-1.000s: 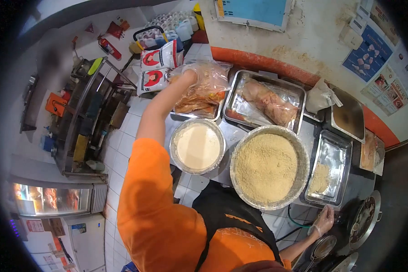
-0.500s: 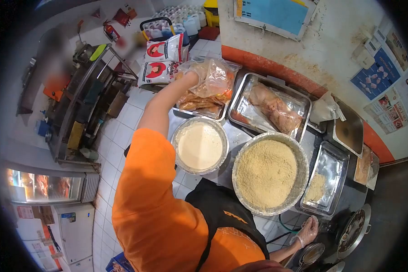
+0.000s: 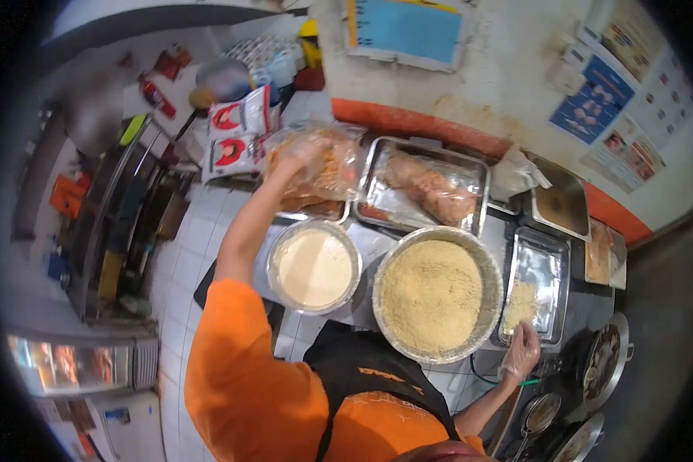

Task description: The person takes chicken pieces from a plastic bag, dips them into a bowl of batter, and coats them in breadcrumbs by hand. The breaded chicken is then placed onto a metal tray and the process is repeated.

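The left hand [image 3: 308, 150] is in the clear plastic bag [image 3: 345, 165]; I cannot tell its grip. The right hand [image 3: 522, 353], fingers narrow together, is at the steel tray's [image 3: 547, 266] near edge, with the crumb bowl [image 3: 431, 296] left of it.

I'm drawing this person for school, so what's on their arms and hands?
The right hand wears a thin see-through glove; the left hand seems to wear one too, though it's blurry. The left sleeve is orange and short, leaving the forearm bare.
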The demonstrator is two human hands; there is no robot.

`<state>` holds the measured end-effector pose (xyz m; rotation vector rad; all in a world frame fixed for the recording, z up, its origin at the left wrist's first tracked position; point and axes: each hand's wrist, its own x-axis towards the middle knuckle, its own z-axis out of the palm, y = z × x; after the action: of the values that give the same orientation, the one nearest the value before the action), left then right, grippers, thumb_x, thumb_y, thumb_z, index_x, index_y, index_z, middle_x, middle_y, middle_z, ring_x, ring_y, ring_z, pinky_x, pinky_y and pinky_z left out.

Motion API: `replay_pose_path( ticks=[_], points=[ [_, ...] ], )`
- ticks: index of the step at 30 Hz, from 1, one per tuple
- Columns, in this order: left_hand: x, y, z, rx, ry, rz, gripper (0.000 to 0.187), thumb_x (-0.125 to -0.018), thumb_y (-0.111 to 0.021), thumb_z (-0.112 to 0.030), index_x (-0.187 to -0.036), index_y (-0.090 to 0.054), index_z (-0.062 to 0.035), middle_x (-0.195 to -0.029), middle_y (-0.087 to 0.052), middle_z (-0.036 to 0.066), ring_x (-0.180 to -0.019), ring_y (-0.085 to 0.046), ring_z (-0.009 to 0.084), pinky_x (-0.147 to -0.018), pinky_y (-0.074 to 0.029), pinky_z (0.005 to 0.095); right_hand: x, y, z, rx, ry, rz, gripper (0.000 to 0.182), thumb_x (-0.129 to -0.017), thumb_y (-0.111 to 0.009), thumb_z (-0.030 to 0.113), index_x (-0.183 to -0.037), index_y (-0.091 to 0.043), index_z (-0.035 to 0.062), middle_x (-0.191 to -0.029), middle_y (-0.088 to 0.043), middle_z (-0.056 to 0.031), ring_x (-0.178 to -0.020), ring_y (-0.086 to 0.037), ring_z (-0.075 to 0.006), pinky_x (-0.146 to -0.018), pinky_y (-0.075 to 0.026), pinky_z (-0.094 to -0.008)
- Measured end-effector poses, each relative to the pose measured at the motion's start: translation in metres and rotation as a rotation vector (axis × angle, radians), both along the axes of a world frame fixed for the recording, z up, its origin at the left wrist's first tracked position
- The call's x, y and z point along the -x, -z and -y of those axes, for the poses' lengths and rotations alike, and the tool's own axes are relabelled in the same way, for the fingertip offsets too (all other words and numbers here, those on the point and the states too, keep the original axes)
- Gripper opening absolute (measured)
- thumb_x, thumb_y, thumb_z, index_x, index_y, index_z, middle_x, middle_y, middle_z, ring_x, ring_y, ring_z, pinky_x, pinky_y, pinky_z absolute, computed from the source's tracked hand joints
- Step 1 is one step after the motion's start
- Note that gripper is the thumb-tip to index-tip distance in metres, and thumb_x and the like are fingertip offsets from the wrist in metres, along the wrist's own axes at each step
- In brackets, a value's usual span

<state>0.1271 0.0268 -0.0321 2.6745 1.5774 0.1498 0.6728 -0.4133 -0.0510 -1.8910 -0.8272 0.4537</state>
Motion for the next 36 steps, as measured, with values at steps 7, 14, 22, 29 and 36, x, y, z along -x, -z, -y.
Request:
replay_pose_path(
  ticks=[7, 14, 22, 29, 36],
  points=[
    [0.006, -0.019, 0.125, -0.183, -0.150, 0.841, 0.058, -0.088, -0.067, -0.015, -0.142, -0.045, -0.0072, -0.138, -0.054, 0.017, -0.130, -0.050, 0.0326, -0.112, -0.036, 0.0401, 0.002, -0.101, -0.158, -0.055, -0.251, 0.403, 0.039, -0.090, -0.065, 0.016, -0.129, -0.062, 0.0089, -0.125, -0.066, -0.0139, -0.112, -0.064, -0.0262, -0.094, -0.051, -0.0351],
    [-0.002, 0.004, 0.289, 0.301, -0.319, 1.741, 0.061, -0.097, -0.063, -0.034, -0.147, -0.038, -0.0079, -0.130, -0.059, 0.015, -0.104, -0.064, 0.0215, -0.091, -0.053, 0.0358, -0.067, -0.180, -0.406, -0.269, -0.215, 0.937, 0.051, -0.090, -0.059, 0.023, -0.136, -0.051, 0.0041, -0.134, -0.056, -0.0228, -0.123, -0.054, -0.0386, -0.103, -0.045, -0.0446],
    [-0.026, 0.002, 0.380, 0.203, -0.556, 2.207, 0.048, -0.100, -0.059, -0.027, -0.140, -0.046, -0.0048, -0.126, -0.061, 0.013, -0.116, -0.060, 0.0233, -0.089, -0.053, 0.0339, -0.145, -0.186, -0.563, 0.014, -0.121, 1.183, 0.057, -0.086, -0.058, 0.025, -0.138, -0.051, 0.0039, -0.139, -0.054, -0.0221, -0.127, -0.052, -0.0401, -0.105, -0.044, -0.0473],
    [-0.049, -0.029, 0.375, 0.004, -0.487, 1.755, 0.058, -0.086, -0.065, 0.006, -0.139, -0.046, -0.0031, -0.128, -0.058, 0.012, -0.114, -0.060, 0.0203, -0.096, -0.053, 0.0347, -0.036, -0.179, -0.480, -0.463, -0.520, 0.782, 0.046, -0.093, -0.060, 0.026, -0.133, -0.057, 0.0026, -0.125, -0.065, -0.0189, -0.112, -0.063, -0.0309, -0.094, -0.049, -0.0405],
    [-0.082, -0.028, 0.340, 0.220, -0.322, 1.666, 0.064, -0.078, -0.070, 0.008, -0.137, -0.048, -0.0022, -0.132, -0.055, 0.010, -0.123, -0.054, 0.0198, -0.106, -0.045, 0.0339, 0.243, -0.116, -0.209, -0.020, -1.363, -0.157, 0.044, -0.090, -0.072, 0.018, -0.130, -0.059, 0.0064, -0.111, -0.068, -0.0096, -0.093, -0.065, -0.0144, -0.078, -0.054, -0.0303]
  ],
)
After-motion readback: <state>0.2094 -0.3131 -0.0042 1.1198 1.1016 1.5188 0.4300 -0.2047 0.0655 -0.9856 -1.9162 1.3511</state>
